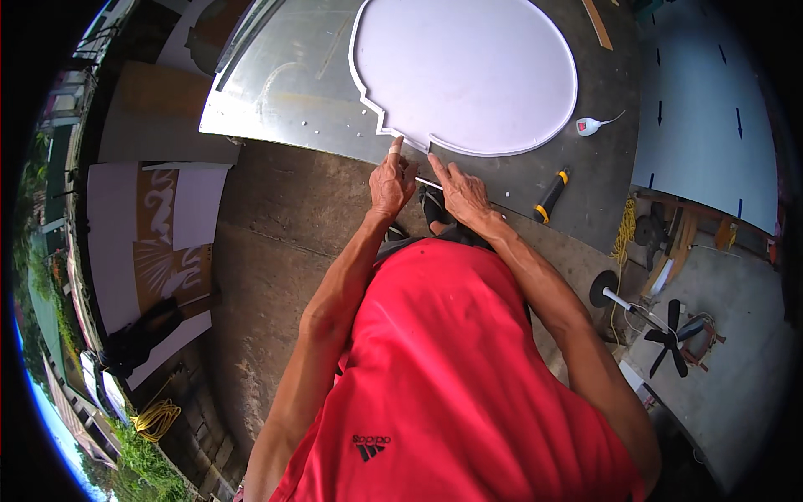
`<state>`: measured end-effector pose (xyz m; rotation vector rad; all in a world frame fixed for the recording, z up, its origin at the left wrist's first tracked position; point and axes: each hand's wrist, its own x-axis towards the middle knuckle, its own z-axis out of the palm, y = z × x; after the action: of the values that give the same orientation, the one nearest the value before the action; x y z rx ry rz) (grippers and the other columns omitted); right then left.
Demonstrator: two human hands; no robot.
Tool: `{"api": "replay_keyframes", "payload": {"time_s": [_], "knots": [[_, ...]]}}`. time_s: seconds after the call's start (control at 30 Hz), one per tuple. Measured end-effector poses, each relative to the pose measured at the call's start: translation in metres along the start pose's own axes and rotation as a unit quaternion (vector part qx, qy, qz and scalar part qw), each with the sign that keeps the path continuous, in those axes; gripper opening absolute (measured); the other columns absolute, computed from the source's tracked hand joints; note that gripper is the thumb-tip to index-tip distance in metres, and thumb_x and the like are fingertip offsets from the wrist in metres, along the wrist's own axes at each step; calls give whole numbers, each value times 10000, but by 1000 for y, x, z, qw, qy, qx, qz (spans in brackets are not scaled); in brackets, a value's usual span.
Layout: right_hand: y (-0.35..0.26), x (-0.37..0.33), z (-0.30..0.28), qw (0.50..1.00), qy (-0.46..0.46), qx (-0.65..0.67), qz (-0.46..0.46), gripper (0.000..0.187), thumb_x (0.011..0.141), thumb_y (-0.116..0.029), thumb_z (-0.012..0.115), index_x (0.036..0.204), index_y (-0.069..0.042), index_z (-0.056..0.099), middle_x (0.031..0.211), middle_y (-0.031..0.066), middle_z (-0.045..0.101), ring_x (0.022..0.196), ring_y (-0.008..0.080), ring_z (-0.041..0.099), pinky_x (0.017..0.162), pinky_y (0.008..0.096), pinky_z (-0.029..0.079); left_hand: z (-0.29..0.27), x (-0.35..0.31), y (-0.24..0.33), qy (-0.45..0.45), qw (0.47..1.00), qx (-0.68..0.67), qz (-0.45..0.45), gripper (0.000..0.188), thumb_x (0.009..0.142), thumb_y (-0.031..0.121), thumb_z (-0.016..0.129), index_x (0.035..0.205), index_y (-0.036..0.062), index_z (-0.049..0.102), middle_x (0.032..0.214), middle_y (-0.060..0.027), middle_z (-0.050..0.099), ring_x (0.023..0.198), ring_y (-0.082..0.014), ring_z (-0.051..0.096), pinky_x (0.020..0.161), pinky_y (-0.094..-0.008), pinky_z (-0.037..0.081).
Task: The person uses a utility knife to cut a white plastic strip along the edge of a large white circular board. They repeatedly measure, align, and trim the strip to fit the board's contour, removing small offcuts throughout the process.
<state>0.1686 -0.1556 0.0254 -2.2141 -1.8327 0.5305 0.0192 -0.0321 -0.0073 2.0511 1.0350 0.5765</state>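
A large white speech-bubble-shaped panel (468,75) with a thin raised rim lies on the metal-topped table (284,67). My left hand (391,182) is at its near notched edge, index finger stretched to the rim, other fingers curled. Beside it, my right hand (465,196) also points its index finger at the rim, next to a short gap in it. A thin white strip (429,183) spans between both hands below the panel's edge, and curled fingers hide its ends.
On the table's right lie a small white glue bottle (588,126) with a thin nozzle and a black-and-yellow utility knife (551,196). Small white scraps (317,131) dot the left side. A black-bladed fan (667,339) and yellow cord (625,230) are at right; patterned boards (159,226) stand left.
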Motion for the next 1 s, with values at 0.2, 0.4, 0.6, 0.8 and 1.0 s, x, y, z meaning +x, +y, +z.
{"api": "replay_keyframes", "payload": {"time_s": [0.2,0.4,0.6,0.8,1.0], "knots": [[-4,20,3,998,-40,-39,13,815,867,-31,582,1604,-139,250,1032,204,620,857,392,697,724,541,556,3,-3,6,-30,997,72,16,639,879,175,652,1482,72,465,1008,-183,643,789,-401,672,667,-507,531],[-9,27,5,996,-55,-66,19,729,917,-85,547,1591,-95,271,1022,211,656,828,385,715,725,529,561,0,-2,12,-28,997,71,5,571,877,184,636,1427,64,537,984,-169,629,809,-400,666,678,-503,533],[-13,38,2,995,-73,-71,22,753,874,-38,558,1575,-81,289,1028,226,674,833,412,714,721,538,558,-9,0,13,-23,998,60,-12,573,853,169,659,1406,63,551,987,-156,627,853,-386,666,703,-494,529],[-17,14,-3,999,1,-32,0,748,878,-16,554,1574,-71,285,1057,221,633,820,405,703,710,531,563,-25,2,-4,95,985,141,-23,653,795,165,730,1411,69,536,1021,-149,594,996,-345,604,795,-456,522],[-13,-26,2,1000,-4,16,16,721,907,-29,534,1579,-107,284,1101,214,589,838,448,674,728,552,552,-38,22,-8,31,984,177,-9,697,825,315,770,1443,101,530,1090,-145,571,1041,-334,585,821,-450,522]]}}
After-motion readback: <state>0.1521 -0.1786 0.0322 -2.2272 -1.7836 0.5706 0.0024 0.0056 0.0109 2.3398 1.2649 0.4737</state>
